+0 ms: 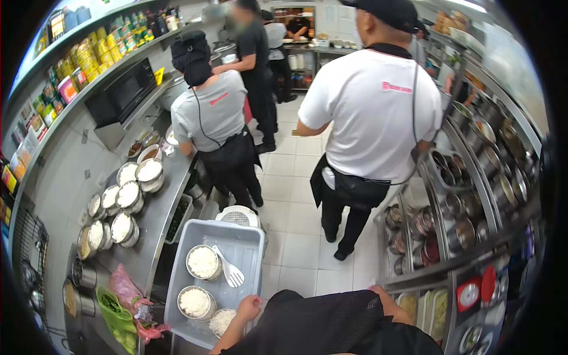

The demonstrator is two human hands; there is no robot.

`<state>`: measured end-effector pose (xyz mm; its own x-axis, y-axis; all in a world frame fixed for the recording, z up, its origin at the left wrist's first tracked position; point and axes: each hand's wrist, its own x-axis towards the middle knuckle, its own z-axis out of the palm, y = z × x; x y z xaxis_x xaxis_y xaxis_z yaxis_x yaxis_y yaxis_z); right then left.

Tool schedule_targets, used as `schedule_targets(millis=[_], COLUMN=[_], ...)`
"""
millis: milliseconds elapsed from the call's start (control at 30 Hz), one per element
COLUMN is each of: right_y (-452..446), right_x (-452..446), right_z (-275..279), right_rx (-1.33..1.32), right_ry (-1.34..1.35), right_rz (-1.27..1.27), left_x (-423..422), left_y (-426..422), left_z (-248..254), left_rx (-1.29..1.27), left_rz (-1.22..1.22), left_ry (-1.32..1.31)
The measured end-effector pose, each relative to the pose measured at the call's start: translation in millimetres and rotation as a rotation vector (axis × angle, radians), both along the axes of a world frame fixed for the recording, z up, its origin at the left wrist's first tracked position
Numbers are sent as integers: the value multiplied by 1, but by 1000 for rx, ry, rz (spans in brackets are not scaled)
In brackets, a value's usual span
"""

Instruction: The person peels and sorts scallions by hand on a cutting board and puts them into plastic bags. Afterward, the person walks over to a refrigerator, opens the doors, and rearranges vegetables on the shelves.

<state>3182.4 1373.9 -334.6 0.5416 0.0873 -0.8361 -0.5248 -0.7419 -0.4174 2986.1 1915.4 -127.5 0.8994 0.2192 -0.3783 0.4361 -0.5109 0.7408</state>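
Note:
My left hand (249,308) is by the right rim of a grey plastic bin (255,248), its fingers curled together. What they hold, if anything, is hidden. In the bin stand two round metal pots of white rice (203,262), and a third portion of rice (222,323) is partly covered by my forearm. A white slotted spoon (233,273) lies beside the upper pot. Only a small part of my right hand (376,289) shows, at the edge of my dark clothing near the right-hand counter; its fingers are hidden.
Several rice pots (125,228) crowd the left steel counter (155,222), with a green bag (116,313) nearer me. One person in a grey shirt (216,112) works there; another in white (376,112) stands in the tiled aisle (305,248). Pot-filled shelves (473,177) line the right.

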Motion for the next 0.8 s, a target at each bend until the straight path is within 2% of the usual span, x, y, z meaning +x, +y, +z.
schedule_targets(millis=[33,67,133,200,233,267,300,333,367,433,467,500,533,567,600,633,667,700,733,767,800], right_y=[26,61,127,175,193,206,221,237,247,245,240,228,187,144,124,95,56,38,40,50,59], right_x=[38,77,135,188,213,240,253,265,272,294,306,321,344,368,357,360,360,353,360,376,398], right_z=[39,95,153,157,142,128,130,146,174,184,184,182,104,21,12,-1,-67,-89,-61,-30,-12], right_rx=[39,80,140,202,263,322,258,112,81,10,-11,-28,60,147,224,216,-234,-510,-471,-393,-354], right_ry=[-86,-172,-153,-184,-176,-180,-342,-356,-451,-610,-543,-472,-559,-645,-579,-696,-812,-615,-367,-217,-157], right_rz=[-54,-102,-156,-25,80,185,343,387,450,479,376,276,322,371,-32,142,575,855,715,424,306], left_x=[-1,9,55,100,126,157,189,227,267,352,398,441,478,518,551,584,618,648,675,695,710], left_y=[5,7,15,48,70,91,112,127,137,149,140,130,116,109,92,81,74,68,69,76,83], left_z=[-20,-9,47,53,57,65,62,80,96,111,131,142,166,149,162,152,133,114,91,54,1], left_rx=[-109,-110,4,3,59,-37,-44,-34,-12,-119,-207,-230,-133,-81,65,-52,-172,-176,-182,-56,65], left_rz=[140,175,276,404,452,528,590,600,606,503,428,340,228,130,-66,-187,-306,-331,-349,-318,-278], left_ry=[-83,-80,-87,-269,-302,-409,-501,-522,-552,-672,-740,-760,-626,-622,-614,-572,-527,-393,-261,-242,-219])
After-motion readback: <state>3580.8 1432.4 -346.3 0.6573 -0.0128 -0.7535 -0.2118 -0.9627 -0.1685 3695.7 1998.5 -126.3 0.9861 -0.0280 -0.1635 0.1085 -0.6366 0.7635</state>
